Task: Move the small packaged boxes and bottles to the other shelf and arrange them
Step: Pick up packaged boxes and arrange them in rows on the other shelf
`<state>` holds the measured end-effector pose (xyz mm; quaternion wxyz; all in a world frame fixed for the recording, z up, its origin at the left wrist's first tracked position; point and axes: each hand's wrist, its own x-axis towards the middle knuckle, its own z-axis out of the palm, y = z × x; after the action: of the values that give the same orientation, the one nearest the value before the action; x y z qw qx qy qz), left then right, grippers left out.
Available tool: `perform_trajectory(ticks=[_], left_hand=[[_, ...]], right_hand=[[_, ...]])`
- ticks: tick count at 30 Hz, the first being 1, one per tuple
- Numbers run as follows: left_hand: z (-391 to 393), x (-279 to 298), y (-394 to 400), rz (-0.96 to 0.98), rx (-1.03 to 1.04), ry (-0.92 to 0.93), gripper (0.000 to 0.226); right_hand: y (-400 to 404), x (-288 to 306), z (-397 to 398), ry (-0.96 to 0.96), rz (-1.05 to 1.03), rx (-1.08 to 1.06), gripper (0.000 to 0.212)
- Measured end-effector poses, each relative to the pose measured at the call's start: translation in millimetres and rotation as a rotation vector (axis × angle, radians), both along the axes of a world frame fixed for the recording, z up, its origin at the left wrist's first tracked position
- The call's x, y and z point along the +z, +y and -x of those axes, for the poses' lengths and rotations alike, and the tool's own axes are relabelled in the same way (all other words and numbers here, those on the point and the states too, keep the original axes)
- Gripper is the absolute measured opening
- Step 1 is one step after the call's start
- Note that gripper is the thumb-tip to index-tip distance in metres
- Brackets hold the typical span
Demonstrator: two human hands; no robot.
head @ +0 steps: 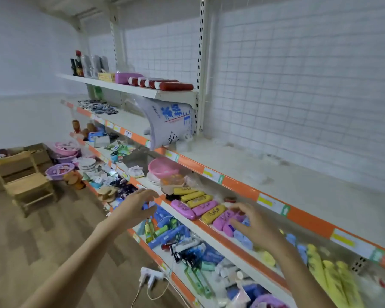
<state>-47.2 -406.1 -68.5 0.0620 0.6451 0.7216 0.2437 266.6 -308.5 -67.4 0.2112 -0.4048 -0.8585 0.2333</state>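
Our right hand rests spread on the pink and yellow boxes on the middle shelf — fingers released, like the hovering left hand. We should pinch one box squarely — then lift it clear.

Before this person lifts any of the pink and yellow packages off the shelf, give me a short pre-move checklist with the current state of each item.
1. Right hand on target: ok, its fingers rest on the pink packages at the row's near end.
2. Firm grip on a package: cannot tell, fingers look spread rather than closed.
3. Left hand free: ok, open, holding nothing, hovering in front of the shelf edge.
4. Room on the upper shelf: ok, the stretch above the row looks mostly bare.
5. Row tidy: ok, yellow packages and pink ones lie side by side.
6. Bottles located: not ok, only dark bottles on the top shelf.
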Motion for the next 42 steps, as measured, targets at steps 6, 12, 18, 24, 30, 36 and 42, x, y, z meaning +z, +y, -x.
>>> perform_trajectory(ticks=[6,12,18,24,30,36,42], left_hand=[[50.0,13.0,87.0,-0.082,-0.03,0.017,0.03],[84.8,17.0,201.5,-0.09,-0.042,0.069,0.033],[114.3,21.2,327.9,0.098,0.001,0.081,0.054],[133.6,7.9,408.0,0.2,-0.02,0.061,0.075],[138.1,-11.4,445.0,0.23,-0.001,0.228,0.093],[149.4,-14.7,463.0,0.207,-0.086,0.06,0.094],[160.8,-22.5,478.7,0.22,-0.16,0.037,0.1]], right_hand=[[85.2,20.1,55.1,0.007,-0.1,-0.004,0.028],[209.5,37.4,127.7,-0.011,-0.156,0.051,0.029],[348.4,35.6,205.4,-0.104,-0.115,0.084,0.039],[434.2,18.7,277.5,-0.19,-0.118,0.129,0.062],[477.4,-6.4,330.0,-0.223,-0.092,0.129,0.078],[502.8,-16.1,349.6,-0.102,0.166,0.203,0.078],[515.7,-13.3,346.7,-0.104,0.063,0.149,0.074]])
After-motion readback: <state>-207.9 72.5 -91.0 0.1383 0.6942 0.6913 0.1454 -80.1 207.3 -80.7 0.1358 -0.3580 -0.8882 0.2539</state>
